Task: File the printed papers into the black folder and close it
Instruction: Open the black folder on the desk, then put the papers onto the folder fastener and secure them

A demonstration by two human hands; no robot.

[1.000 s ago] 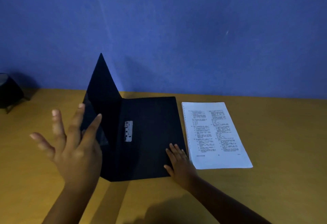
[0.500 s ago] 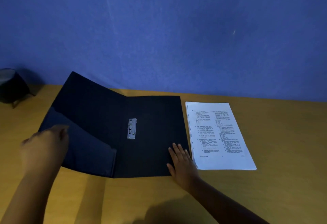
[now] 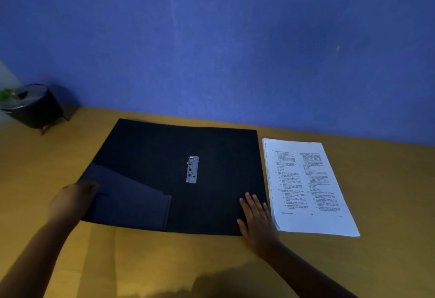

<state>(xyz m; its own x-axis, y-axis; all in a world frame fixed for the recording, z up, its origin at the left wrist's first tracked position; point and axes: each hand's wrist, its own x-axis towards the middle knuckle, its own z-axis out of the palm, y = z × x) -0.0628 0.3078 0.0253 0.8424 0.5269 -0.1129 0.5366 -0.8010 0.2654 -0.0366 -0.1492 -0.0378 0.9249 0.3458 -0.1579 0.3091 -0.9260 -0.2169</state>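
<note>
The black folder (image 3: 164, 156) lies fully open and flat on the yellow table. A metal fastener clip (image 3: 192, 169) sits at its spine, and a pocket flap (image 3: 131, 200) covers the lower part of the left cover. My left hand (image 3: 73, 200) rests on the left cover's outer edge, blurred, fingers curled down on it. Flat on the folder's near right corner lies my right hand (image 3: 255, 217), fingers apart. The stack of printed papers (image 3: 306, 187) sits just right of the folder, untouched.
A dark round pot on small legs (image 3: 33, 107) with a bit of green plant stands at the far left against the blue wall. Bare tabletop (image 3: 388, 203) stretches right of the papers and along the near edge.
The left cover has swung from upright down to flat on the table, my left hand following it down. My right hand has stayed on the near right corner.
</note>
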